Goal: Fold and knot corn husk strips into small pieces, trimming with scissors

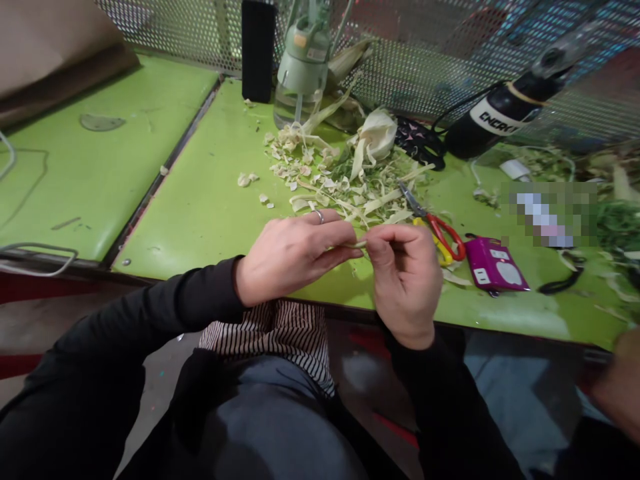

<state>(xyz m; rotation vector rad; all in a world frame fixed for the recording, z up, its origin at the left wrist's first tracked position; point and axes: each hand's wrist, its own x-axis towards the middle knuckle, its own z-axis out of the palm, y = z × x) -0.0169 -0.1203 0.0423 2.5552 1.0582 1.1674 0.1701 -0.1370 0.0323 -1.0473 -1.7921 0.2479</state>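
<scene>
Over the table's near edge, my left hand (305,250), with a ring on one finger, pinches a thin pale green corn husk strip (362,244). My right hand (405,273) meets it from the other side, thumb and forefinger closed on the strip's other end. Most of the strip is hidden by my fingers. Just beyond my hands lies a spread of husk strips and cut pale pieces (330,180). A folded corn husk bundle (375,137) rests at its back. Scissors (440,230) with red and yellow handles lie beside my right hand, blades pointing away.
On the green table (175,193) stand a water bottle (303,73), a black phone-like slab (258,50) and a leaning black bottle (495,120). A purple packet (497,263) lies right. Perforated metal (190,33) borders the back. Another person's arm (617,380) shows lower right.
</scene>
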